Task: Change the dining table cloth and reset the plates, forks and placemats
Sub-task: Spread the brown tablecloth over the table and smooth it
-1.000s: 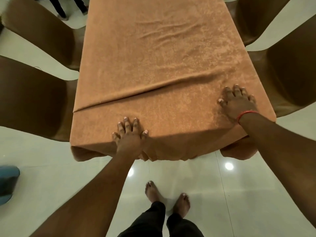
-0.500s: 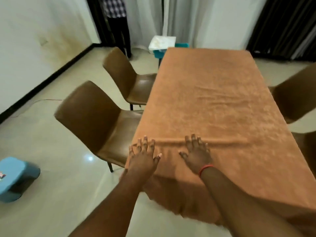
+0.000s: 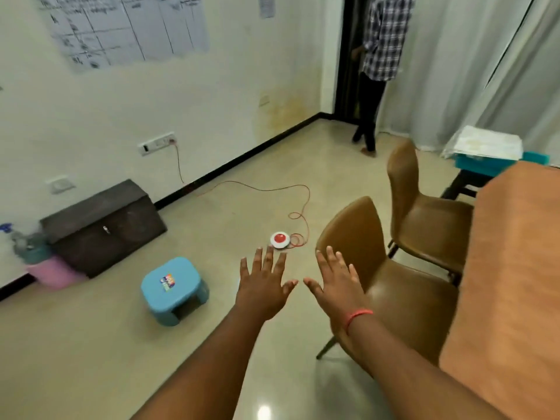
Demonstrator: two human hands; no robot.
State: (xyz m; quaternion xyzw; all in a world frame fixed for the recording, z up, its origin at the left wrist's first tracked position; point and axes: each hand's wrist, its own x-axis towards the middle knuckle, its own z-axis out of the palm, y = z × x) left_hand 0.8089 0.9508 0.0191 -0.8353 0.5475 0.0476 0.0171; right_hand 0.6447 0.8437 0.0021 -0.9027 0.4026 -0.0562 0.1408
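The orange table cloth (image 3: 512,268) covers the dining table at the right edge of the head view. My left hand (image 3: 264,283) and my right hand (image 3: 336,283) hang in the air side by side, off the cloth, fingers spread and holding nothing. They are over the floor, left of the table, in front of the near brown chair (image 3: 391,280). A red band circles my right wrist. No plates, forks or placemats are in view.
A second brown chair (image 3: 424,213) stands further along the table. A blue stool (image 3: 172,286), a dark chest (image 3: 103,225) and a red-and-white device (image 3: 280,239) with an orange cord lie on the floor. A person (image 3: 378,71) stands at the far doorway. A teal stand with white sheets (image 3: 485,150) sits behind the table.
Both hands have lifted off the cloth, where they were pressing flat. The view has swung left, away from the table and toward the wall and floor.
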